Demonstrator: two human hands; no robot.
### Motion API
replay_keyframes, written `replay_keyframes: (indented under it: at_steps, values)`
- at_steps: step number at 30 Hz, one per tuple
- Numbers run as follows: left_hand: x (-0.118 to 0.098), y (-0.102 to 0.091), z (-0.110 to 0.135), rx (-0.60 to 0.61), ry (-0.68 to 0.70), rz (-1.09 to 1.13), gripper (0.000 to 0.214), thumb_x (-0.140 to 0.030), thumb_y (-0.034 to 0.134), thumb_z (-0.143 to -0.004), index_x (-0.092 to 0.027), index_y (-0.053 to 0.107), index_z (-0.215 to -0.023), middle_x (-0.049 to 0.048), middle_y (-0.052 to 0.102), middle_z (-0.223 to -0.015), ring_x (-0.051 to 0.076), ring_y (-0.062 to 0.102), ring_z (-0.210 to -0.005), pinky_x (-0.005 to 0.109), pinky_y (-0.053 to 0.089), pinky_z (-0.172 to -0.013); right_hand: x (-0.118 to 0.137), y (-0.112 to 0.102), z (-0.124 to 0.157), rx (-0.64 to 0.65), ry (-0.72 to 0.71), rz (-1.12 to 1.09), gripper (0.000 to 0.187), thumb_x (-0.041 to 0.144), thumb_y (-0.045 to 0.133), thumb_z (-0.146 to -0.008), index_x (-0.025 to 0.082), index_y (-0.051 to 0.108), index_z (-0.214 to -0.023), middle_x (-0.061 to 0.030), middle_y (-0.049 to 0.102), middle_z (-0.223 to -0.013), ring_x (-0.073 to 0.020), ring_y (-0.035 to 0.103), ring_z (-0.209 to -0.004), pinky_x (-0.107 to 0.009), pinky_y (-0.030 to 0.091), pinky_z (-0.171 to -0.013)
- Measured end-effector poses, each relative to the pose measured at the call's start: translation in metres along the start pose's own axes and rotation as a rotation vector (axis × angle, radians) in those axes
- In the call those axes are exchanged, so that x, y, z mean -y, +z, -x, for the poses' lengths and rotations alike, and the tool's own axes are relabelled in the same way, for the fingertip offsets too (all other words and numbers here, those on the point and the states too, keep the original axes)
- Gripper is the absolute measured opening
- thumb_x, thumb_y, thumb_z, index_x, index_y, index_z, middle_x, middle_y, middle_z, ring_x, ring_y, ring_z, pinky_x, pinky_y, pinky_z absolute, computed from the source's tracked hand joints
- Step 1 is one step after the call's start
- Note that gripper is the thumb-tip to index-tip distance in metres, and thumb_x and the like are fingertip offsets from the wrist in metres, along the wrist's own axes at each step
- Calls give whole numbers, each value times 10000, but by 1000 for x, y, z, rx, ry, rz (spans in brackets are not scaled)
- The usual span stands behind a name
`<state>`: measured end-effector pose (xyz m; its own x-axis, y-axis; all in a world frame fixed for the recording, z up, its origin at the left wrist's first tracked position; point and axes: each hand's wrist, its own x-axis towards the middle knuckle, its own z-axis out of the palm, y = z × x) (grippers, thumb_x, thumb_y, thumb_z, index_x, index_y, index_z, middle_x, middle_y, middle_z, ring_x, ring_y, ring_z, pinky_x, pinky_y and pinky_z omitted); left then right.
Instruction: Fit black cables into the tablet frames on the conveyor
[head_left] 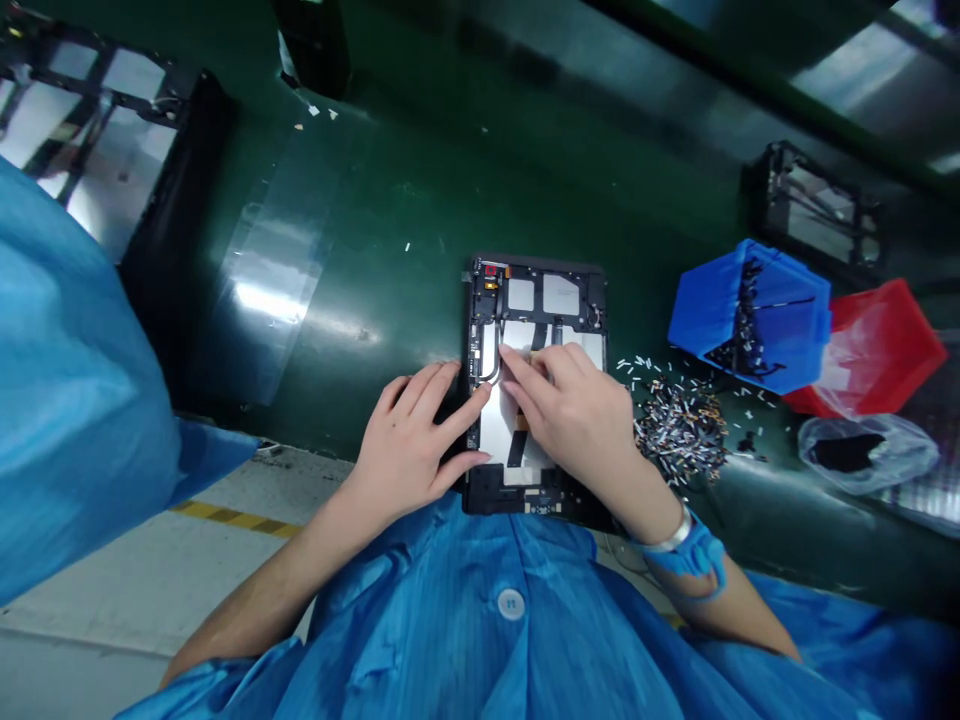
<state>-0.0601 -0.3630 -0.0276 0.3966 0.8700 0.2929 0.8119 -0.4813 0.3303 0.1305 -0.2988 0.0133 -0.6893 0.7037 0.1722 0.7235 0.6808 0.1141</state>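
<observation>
Both hands lie flat on an opened tablet chassis (536,385) with no closed grip on anything: the left hand (409,445) rests with fingers spread along the chassis's left edge, steadying it, while the right hand (581,410) presses its fingertips (517,362) down on the pale inner panel near a dark cable, a blue wrist strap (694,555) around its wrist. That chassis sits on the near edge of the green worktop (390,240), just in front of the person's blue smock. Just right of it lies a scattered heap of small parts (679,425). Beyond that stand a blue bin (750,315) and a red bin (874,345), touching, with a clear bag (866,452) near them. Farther left, clear film (274,265) lies beside a second dark frame (112,130)
</observation>
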Motion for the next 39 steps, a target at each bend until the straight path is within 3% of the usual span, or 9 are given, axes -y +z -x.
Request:
replay_keyframes:
  at_steps: [6, 12, 20, 22, 24, 26, 28, 34, 39]
  values:
    - [1, -1, -1, 16, -2, -5, 538, -519, 365, -963, -169, 547, -1328, 199, 525, -1319, 337, 500, -1201, 432, 382, -924, -14, 1, -7, -31, 85, -36, 337, 255, 413, -971, 178, 644, -1204, -61, 621, -785, -176, 515, -764, -277, 355, -563]
    - [-4, -6, 7, -92, -141, 162, 581, -468, 405, -964, -207, 326, -1477, 152, 499, -1374, 294, 487, -1242, 422, 386, -997, -26, -20, 52, -159, 346, -122, 326, 254, 477, -944, 185, 617, -1231, -40, 660, -805, -157, 587, -764, -266, 433, -655]
    - [-39, -6, 18, -42, -425, 441, 560, -326, 601, -881, -365, 434, -1415, 41, 436, -1483, 308, 399, -1354, 569, 351, -1092, -3, -15, 90, 20, 589, -264, 453, 401, 467, -941, 150, 564, -1305, -40, 706, -790, -129, 586, -592, -238, 409, -537]
    - [-38, -11, 13, -44, -520, 656, 598, -317, 645, -833, -411, 461, -1394, 14, 485, -1447, 321, 493, -1279, 535, 474, -1009, 1, -15, 88, -4, 633, -411, 461, 379, 457, -943, 150, 537, -1334, -34, 700, -788, -123, 577, -580, -242, 448, -559]
    - [-33, -19, 3, -44, -659, 898, 604, -306, 656, -791, -479, 496, -1348, -9, 572, -1358, 302, 655, -1027, 437, 618, -726, 1, -16, 88, -51, 638, -587, 456, 346, 438, -947, 158, 513, -1355, -29, 695, -807, -117, 579, -596, -245, 484, -586]
    - [-28, -29, -13, -54, -798, 1063, 581, -281, 662, -748, -519, 561, -1268, -27, 626, -1279, 236, 680, -734, 334, 580, -449, -4, -16, 90, -132, 606, -736, 423, 302, 426, -951, 161, 528, -1337, -31, 697, -840, -116, 603, -655, -244, 505, -615]
    - [-24, -37, -36, -86, -875, 1116, 554, -235, 674, -711, -504, 630, -1193, -39, 631, -1264, 188, 643, -653, 277, 537, -377, -15, -15, 94, -228, 614, -795, 348, 259, 436, -950, 160, 602, -1239, -35, 704, -858, -115, 625, -712, -241, 508, -636]
    - [19, -21, -146, -194, -777, 1270, 486, -137, 726, -648, -326, 676, -1093, -56, 641, -1180, 147, 600, -847, 195, 576, -530, -77, -13, 113, -425, 896, -462, 160, 235, 554, -888, 188, 707, -891, -23, 709, -815, -125, 610, -671, -256, 463, -637]
    - [75, 20, -259, -225, -842, 1249, 529, 34, 599, -762, -258, 450, -1178, -96, 603, -1159, 107, 567, -1038, 285, 593, -800, -111, -14, 117, -430, 1003, -253, 142, 228, 571, -847, 194, 701, -803, 5, 626, -670, -126, 520, -580, -261, 399, -597]
